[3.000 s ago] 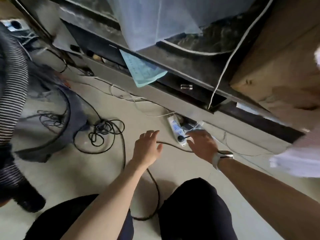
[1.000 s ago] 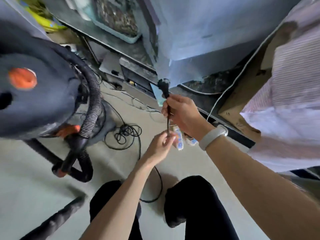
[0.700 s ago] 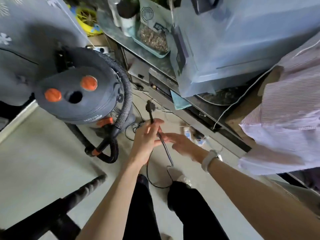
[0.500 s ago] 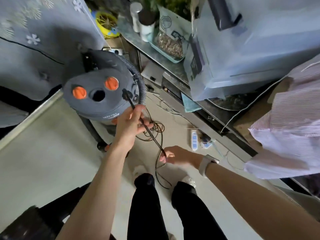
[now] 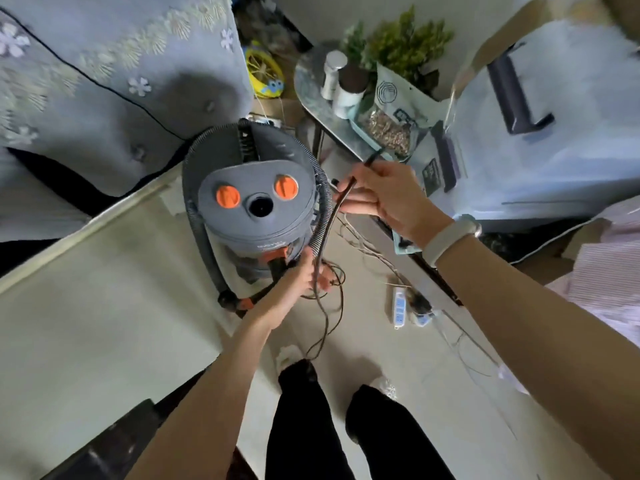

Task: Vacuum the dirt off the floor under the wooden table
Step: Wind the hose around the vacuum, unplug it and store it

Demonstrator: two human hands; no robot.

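Note:
A grey canister vacuum with two orange knobs stands on the pale floor ahead of my feet, its ribbed hose looped around the body. My right hand is raised beside the canister's right side and grips the vacuum's black power cord just below its plug end. The cord runs down to my left hand, which is closed on it low by the canister's base. Below that, the cord trails in loose loops on the floor.
A white power strip lies on the floor to the right, amid thin wires. A low shelf at the right holds bottles, a plant and bags. A patterned blue cushion fills the upper left. My legs stand at bottom centre.
My right hand has unplugged the cord from the power strip and lifted it. I have stood up. Both hands now hold the cord near the vacuum, right hand high and left hand low.

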